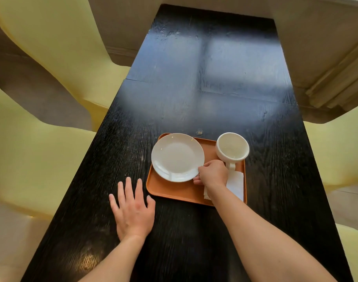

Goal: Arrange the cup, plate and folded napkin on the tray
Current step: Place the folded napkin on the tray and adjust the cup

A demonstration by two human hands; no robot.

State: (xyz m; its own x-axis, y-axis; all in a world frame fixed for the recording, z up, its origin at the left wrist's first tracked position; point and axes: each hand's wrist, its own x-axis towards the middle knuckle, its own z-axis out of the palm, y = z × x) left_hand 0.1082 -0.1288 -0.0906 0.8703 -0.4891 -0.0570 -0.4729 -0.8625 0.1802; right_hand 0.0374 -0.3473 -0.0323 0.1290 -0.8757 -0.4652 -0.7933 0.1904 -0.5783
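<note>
Left hand (132, 208) lies flat on the table (194, 78) just beside the tray (170, 190), fingers spread and holding nothing, probably to brace the body while the other arm works. Right hand (212, 175) has its fingers curled on the near-right rim of the plate (177, 157), apparently nudging it, since the plate overhangs the tray's far-left corner. Cup (232, 147) stands at the far-right corner, handle toward the napkin (236, 184), which lies along the right edge, partly under the wrist.

Plate (177, 157): white, round, empty, upright, overhanging the tray's far-left corner.
Cup (232, 147): white, empty, upright, far-right corner, handle toward the near edge.
Napkin (235, 185): white, folded, flat, near-right.
Tray (174, 190): orange, rectangular.
</note>
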